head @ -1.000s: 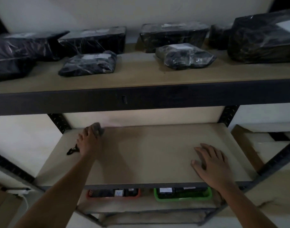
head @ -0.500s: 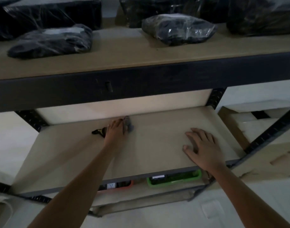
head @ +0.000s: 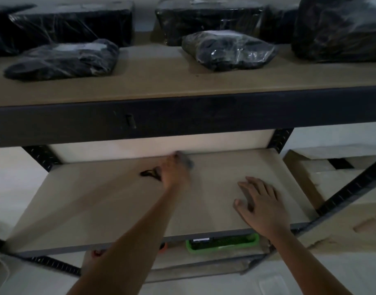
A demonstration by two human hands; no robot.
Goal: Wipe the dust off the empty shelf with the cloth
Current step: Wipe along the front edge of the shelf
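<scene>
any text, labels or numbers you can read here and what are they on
None can be read.
White labels on the wrapped black packages on the upper shelf: blurred, no words legible.
White sticker in the green tray below the empty shelf: too small to read.

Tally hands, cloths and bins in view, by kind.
Cloth: 1
Hands: 2, left hand on the cloth, right hand flat on the shelf
Bins: 2, green bin and red bin, the red one mostly hidden by the arm
Total: 5
</scene>
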